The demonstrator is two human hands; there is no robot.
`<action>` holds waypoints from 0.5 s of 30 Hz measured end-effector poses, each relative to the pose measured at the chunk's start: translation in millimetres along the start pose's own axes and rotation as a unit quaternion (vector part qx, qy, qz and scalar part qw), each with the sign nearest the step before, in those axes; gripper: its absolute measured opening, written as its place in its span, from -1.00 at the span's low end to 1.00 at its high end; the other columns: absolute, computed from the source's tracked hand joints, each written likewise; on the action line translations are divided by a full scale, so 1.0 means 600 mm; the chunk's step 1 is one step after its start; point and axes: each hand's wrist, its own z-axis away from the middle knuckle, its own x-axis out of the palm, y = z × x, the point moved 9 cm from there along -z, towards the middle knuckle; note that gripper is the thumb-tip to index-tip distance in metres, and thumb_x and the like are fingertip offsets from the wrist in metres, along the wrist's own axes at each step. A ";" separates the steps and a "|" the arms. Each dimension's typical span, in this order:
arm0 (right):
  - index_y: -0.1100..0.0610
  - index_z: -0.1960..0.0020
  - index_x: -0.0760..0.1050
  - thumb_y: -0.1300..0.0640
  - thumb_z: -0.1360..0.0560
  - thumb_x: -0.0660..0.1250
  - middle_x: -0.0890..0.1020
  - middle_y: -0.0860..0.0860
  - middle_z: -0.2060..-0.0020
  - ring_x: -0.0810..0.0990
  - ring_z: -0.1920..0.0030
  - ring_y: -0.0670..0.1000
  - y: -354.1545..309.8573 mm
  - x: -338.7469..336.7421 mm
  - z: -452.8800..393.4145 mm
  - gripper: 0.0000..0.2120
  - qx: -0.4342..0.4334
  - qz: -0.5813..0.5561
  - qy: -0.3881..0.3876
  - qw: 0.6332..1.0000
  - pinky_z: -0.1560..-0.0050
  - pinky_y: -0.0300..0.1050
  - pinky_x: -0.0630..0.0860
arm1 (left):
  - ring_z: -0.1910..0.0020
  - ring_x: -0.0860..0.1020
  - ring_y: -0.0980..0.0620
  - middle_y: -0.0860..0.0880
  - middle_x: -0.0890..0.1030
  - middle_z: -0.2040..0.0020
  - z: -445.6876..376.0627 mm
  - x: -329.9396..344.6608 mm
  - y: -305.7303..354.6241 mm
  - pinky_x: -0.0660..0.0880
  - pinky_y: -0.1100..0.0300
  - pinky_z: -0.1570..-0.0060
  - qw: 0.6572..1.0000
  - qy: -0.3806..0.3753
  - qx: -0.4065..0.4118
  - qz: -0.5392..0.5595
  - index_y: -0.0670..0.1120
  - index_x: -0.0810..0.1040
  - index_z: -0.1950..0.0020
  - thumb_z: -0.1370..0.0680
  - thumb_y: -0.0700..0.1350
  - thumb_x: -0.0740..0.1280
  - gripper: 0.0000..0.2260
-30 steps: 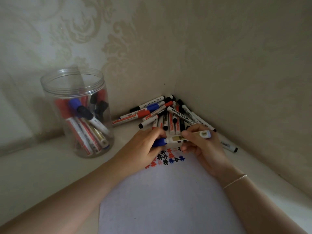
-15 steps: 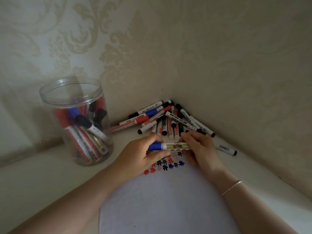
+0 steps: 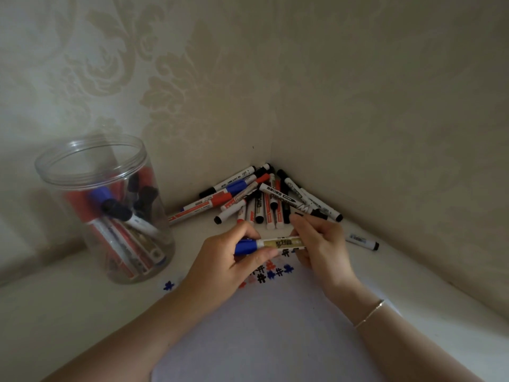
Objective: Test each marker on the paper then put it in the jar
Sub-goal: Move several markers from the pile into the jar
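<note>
Cap now seated on marker (image 3: 271, 244), gap gone | left hand (image 3: 231, 260) pinches blue cap, right hand (image 3: 319, 244) grips barrel, above paper (image 3: 275, 326) | light, rigid, slick; hold mid-barrel for jar (image 3: 104, 208).

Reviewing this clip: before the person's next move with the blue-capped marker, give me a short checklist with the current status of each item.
1. Marker held securely: ok. The left hand grips the blue cap end and the right hand holds the barrel of the blue-capped marker.
2. Cap seated on the marker: ok, it sits against the barrel with no gap; whether it has clicked home cannot tell.
3. This marker tested on the paper: cannot tell; blue, red and black marks sit beneath the hands.
4. Jar open and upright: ok, no lid on it.
5. Room in the jar: ok, markers fill only part of it.
6. Markers left to test: not ok, a pile remains in the corner.
</note>
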 end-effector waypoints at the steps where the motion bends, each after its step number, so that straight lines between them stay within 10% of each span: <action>1: 0.26 0.37 0.37 0.21 -0.58 0.24 0.23 -0.03 0.59 0.14 0.60 -0.08 0.001 0.002 0.000 -0.65 -0.002 0.007 -0.003 1.000 0.57 -0.29 0.10 | 0.47 0.50 0.24 0.19 0.51 0.41 0.000 -0.001 -0.001 0.32 0.48 0.46 1.000 0.002 -0.005 0.001 -0.09 0.51 0.11 -0.46 0.12 0.32 -0.73; 15: 0.24 0.26 0.42 0.06 -0.59 0.23 0.28 0.01 0.54 0.21 0.56 -0.07 0.015 0.007 -0.020 -0.68 0.051 0.057 -0.012 0.997 0.54 -0.23 0.15 | 0.44 0.43 0.20 0.05 0.48 0.33 -0.004 -0.015 -0.023 0.33 0.38 0.41 0.996 0.007 -0.084 0.011 -0.02 0.45 0.04 -0.55 0.02 0.29 -0.87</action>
